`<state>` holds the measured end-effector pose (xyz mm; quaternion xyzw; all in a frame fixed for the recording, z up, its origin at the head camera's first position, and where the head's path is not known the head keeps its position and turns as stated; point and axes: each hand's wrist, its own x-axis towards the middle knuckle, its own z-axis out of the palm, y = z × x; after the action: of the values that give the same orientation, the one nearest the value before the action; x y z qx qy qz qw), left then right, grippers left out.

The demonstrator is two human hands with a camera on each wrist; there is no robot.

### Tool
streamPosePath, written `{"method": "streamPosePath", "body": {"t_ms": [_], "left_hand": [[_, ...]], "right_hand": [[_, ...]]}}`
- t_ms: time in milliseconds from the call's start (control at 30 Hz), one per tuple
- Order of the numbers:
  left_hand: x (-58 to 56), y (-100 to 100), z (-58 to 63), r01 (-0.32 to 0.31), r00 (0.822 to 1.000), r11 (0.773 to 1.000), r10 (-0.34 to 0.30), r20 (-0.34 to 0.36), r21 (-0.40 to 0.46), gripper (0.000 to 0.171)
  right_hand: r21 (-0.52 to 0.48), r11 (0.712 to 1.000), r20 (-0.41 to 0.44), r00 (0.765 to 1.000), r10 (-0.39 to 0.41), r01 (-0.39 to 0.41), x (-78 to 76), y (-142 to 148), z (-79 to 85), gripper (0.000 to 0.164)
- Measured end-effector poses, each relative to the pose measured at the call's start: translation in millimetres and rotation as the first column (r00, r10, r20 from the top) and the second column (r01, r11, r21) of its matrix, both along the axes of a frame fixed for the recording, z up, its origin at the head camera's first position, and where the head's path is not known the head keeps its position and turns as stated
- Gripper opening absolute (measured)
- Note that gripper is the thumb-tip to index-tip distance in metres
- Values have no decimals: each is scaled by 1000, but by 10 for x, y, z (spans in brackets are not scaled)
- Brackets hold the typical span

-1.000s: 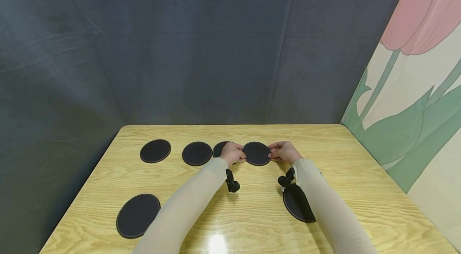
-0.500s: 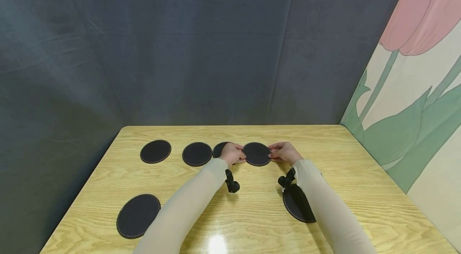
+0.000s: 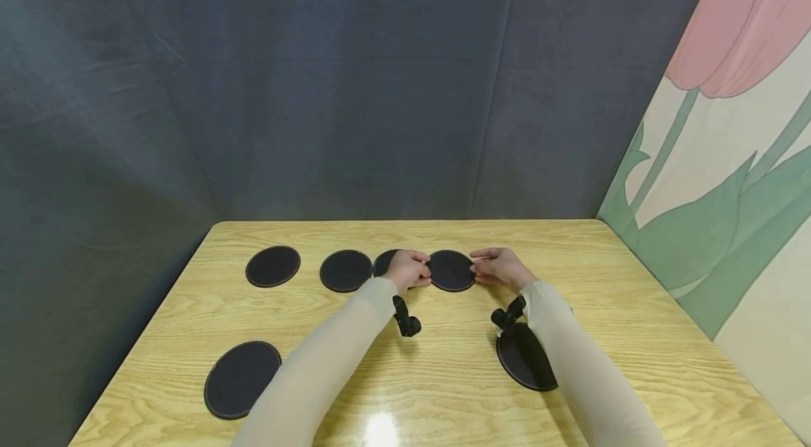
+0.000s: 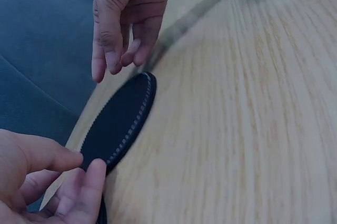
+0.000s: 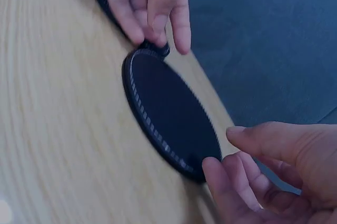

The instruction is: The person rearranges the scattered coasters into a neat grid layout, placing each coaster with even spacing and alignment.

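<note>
A round black coaster [image 3: 451, 271] with pale stitching round its rim lies flat on the wooden table, between my two hands. At its left edge is my left hand [image 3: 407, 271], thumb and fingers parted with the fingertips right by the rim. My right hand [image 3: 502, 269] is at the opposite edge; in the right wrist view its thumb stands apart from the coaster [image 5: 168, 108] while a fingertip overlaps the rim. Partly hidden behind my left hand is a second coaster [image 3: 384, 262]. Another coaster [image 3: 346, 271] sits just left of that one.
Farther left along the back is one more black coaster [image 3: 273, 266]. Nearer me lie a larger-looking disc [image 3: 242, 380] at the left and another disc [image 3: 524, 359] partly under my right forearm. A dark curtain [image 3: 355, 81] hangs behind the table [image 3: 443, 376].
Both hands have loosened at the coaster's edges, the right hand's fingers spreading slightly off its rim. The coasters stay where they were.
</note>
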<state>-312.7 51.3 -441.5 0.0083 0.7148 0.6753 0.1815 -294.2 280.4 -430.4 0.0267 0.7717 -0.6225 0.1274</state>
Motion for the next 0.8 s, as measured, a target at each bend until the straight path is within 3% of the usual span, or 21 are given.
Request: {"method": "streamPosePath", "body": {"t_ms": [300,533,800], "left_hand": [[-8,-178,203,87,996,995,-86,-19,46,44],[-29,-485,503,5,996,997,2,-92,75,41],[-54,-1054,864,-86,979,991,104,-176,107,38]], "right_hand": [[-38,992,-65,991,120,-123,-15,-113,169,50],[-110,978,-114,980,164,-176,-82,-324,376,51],[-183,950,-175,959,221,-253,-154,-722,551,50]]}}
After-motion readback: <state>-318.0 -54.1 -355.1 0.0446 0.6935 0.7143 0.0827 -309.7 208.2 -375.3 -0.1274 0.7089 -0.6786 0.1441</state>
